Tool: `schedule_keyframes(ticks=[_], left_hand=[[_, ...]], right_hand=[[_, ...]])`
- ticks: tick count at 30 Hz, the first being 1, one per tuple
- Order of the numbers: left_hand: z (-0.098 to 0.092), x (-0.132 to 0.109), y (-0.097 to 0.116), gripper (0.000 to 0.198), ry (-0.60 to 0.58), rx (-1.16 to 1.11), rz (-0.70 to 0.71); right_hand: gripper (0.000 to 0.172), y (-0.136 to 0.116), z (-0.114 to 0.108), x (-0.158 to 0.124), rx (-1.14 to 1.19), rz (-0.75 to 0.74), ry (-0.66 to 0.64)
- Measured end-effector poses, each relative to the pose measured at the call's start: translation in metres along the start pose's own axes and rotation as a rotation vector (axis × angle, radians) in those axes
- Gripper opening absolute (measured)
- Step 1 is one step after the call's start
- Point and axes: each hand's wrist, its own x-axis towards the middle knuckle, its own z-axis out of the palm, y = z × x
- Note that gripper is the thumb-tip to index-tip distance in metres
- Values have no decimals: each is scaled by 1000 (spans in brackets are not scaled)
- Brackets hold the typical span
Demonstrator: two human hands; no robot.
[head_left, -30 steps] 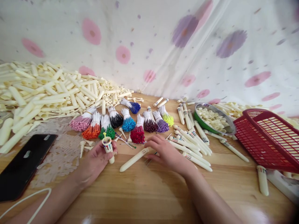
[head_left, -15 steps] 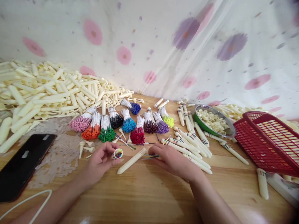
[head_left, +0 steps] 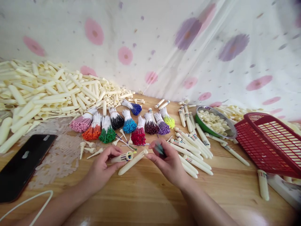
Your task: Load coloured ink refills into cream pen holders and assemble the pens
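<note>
My left hand [head_left: 105, 164] is closed around a slotted cream pen barrel [head_left: 117, 158], its round open end turned to the right. Coloured bits show inside that opening. In front of it a tapered cream pen barrel [head_left: 131, 163] lies slanted on the table. My right hand [head_left: 168, 163] is curled, with blurred bluish pen refills [head_left: 160, 149] in its fingers. Its thumb tip is close to the upper end of the lying barrel. Behind both hands stand bundles of coloured refills, among them red [head_left: 138, 133], green [head_left: 107, 133] and purple [head_left: 162, 127].
A heap of cream tubes [head_left: 47, 91] fills the back left, above a black phone [head_left: 25, 168]. Several finished-looking pens [head_left: 190, 144] lie right of my right hand. Beyond them are a green-sided bowl [head_left: 199, 121] of small cream parts and a red basket [head_left: 265, 141].
My left hand has turned the slotted barrel from facing the camera to pointing right. My right hand has lifted and rolled over, carrying the refills up from the table.
</note>
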Motion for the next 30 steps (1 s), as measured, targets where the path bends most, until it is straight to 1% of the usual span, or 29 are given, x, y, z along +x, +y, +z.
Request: schedule_keyframes(ticks=[2,4,7,10,13,16,20,24,27,30], left_hand=[[2,-1,0,12,-23,-4,-1],[4,-2,1,11,-42,2,9],[6,-3,3,10,-55,10,12],[7,-3,4,10,-48,19,15],[7,-3,3,11,-33,82,37],[7,-4,2,9,-18,159,84],[7,-6,0,7,0,199,131],[7,-5,0,6,-3,219,133],[6,-5,1,6,6,230,139],[3,-5,3,7,22,235,131]], right_hand=[[28,-2,11,0,134,89,-18],[26,-5,17,1,142,87,-77],[15,-8,20,1,-44,-34,-122],[18,-5,20,0,-265,-145,-94],[20,-1,22,-1,-405,-189,-59],[25,2,28,-1,-462,-172,-42],[28,1,37,0,-380,-72,-29],[26,0,41,0,-250,-3,-89],[22,-2,32,0,-111,44,-149],[22,-3,12,0,-78,36,-196]])
